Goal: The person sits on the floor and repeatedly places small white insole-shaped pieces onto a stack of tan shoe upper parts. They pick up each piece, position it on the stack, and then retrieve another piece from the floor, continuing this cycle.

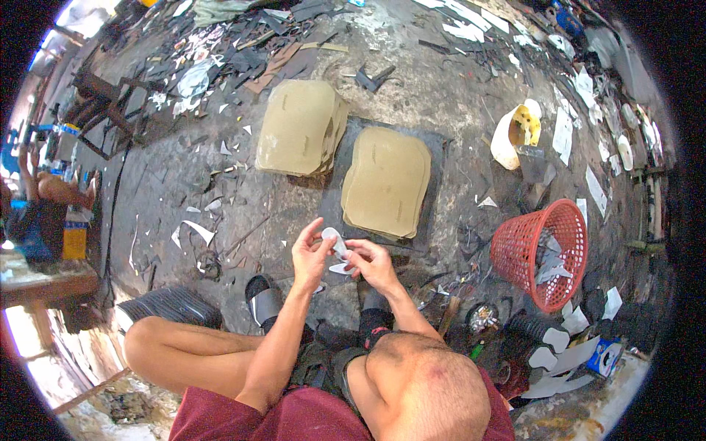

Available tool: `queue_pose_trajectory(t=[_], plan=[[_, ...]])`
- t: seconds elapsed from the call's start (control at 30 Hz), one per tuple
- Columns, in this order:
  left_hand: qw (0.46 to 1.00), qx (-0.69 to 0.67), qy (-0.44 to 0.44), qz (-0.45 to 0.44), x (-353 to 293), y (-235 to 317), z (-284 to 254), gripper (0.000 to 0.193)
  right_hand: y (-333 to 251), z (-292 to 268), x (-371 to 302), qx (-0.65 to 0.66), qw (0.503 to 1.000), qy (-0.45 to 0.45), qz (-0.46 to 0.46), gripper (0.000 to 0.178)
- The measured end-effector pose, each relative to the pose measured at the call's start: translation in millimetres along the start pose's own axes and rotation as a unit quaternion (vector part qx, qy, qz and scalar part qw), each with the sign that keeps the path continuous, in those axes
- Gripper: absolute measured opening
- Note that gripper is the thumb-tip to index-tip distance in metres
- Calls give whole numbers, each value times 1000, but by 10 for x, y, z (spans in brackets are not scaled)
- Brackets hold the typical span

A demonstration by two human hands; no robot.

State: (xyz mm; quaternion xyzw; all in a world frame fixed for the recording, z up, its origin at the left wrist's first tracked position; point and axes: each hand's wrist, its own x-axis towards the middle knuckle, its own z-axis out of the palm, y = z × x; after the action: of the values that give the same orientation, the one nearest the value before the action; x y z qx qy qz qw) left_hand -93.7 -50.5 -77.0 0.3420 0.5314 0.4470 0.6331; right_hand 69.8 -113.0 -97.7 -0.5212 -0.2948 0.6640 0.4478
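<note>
My left hand (312,253) and my right hand (371,261) meet in front of my feet, above the floor. Between their fingertips is a small, pale grey, rounded flat piece (332,236), pinched by both hands. A second pale pointed piece (340,269) shows just below my right fingers; whether it is held or lies lower, I cannot tell. Just beyond my hands, a stack of tan sheets with rounded corners (386,180) rests on a dark board (437,173). Another tan stack (298,128) stands to its left, slightly farther away.
At right, a red perforated basket (502,253) lies tilted with pale scraps inside. Beyond it is a cut white-and-yellow container (504,147). Dark and white scraps (195,77) litter the far floor. A dark frame (118,117) and a wooden bench (48,285) stand at left.
</note>
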Motion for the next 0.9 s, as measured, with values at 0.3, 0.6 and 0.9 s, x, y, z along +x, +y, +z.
queue_pose_trajectory(t=[0.3, 0.6, 0.9], plan=[[946, 144, -256, -137, 60, 40, -56, 19, -439, -475, -117, -360, 913, 102, -163, 24], [971, 144, -178, -65, 308, -37, 747, 24, -1098, -1024, 297, -413, 839, 325, -142, 21], [757, 517, -114, 383, 553, -291, 886, 11, -1125, -493, 149, -459, 753, 274, -385, 18]])
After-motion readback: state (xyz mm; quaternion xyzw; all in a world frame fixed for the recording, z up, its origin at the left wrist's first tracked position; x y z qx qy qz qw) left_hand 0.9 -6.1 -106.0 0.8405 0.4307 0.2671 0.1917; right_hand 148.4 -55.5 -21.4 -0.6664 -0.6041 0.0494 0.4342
